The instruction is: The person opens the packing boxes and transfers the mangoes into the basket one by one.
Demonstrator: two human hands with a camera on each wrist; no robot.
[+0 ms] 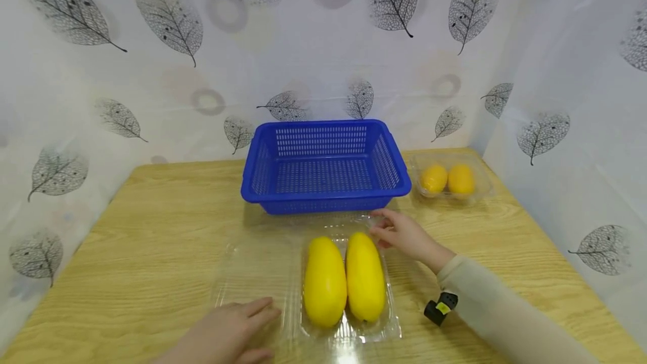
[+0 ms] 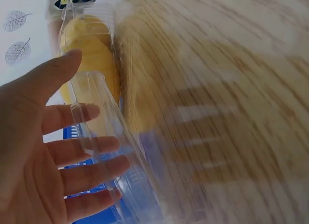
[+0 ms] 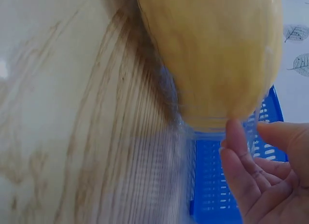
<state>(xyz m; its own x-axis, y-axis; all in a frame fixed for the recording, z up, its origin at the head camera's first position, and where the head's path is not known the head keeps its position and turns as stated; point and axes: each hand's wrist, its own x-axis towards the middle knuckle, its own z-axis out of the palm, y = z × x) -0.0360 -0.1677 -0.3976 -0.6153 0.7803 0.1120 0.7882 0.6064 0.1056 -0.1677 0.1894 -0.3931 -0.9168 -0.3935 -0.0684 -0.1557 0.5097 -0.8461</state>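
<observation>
A clear plastic clamshell box (image 1: 392,324) lies unfolded on the table, and two long, smooth yellow fruits, one a left fruit (image 1: 325,282) and one a right fruit (image 1: 365,277), rest side by side in its right half. Its lid (image 1: 255,268) spreads flat to the left. My right hand (image 1: 401,235) pinches the box's far right corner between thumb and fingers. Over the lid's near edge is my left hand (image 1: 229,327). In the left wrist view its fingers (image 2: 89,175) reach out fairly straight along the lid's clear side wall, with the thumb apart.
Behind the box stands a blue plastic basket (image 1: 323,204) with slotted walls. At the back right, a second clear box (image 1: 482,184) holds two round orange-yellow fruits (image 1: 461,180). A leaf-patterned curtain (image 1: 313,44) hangs around the wooden table (image 1: 151,229).
</observation>
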